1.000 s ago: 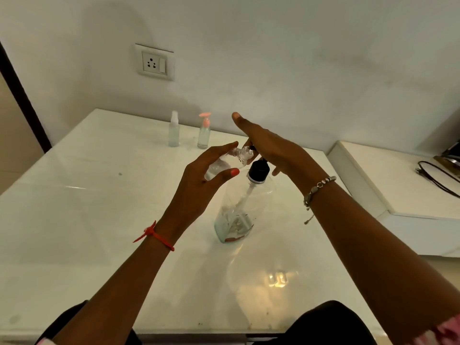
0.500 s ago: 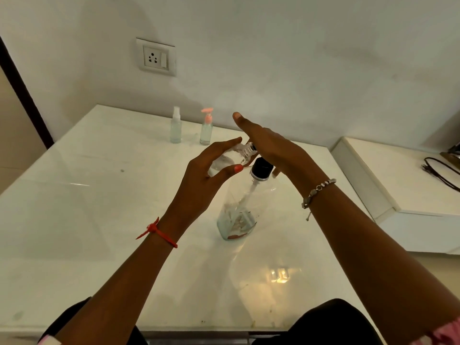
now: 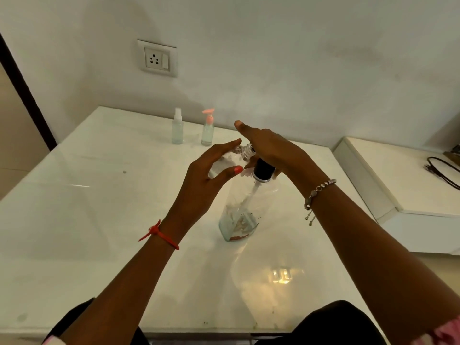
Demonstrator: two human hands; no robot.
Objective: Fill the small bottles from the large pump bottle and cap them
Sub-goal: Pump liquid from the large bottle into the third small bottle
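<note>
Head view. Grips the small bottle in the left hand, thumb and fingers curled round its clear body, open threaded neck tilted toward the right hand. Lays the right hand flat, fingers straight, over the top of the pump bottle; pump head hidden under the palm, black collar showing just below it. Cannot tell whether the small bottle's neck touches the nozzle. Below both hands, the pump bottle, clear and upright on the white table; pale and reddish marks at its base too blurred to read. Beyond the left fingertips, well apart, a spray bottle and a pink-pump bottle side by side near the wall, writing illegible. Above those, a socket. Red thread at the left wrist, beaded bracelet at the right. Far out past the right hand, a black cable.
</note>
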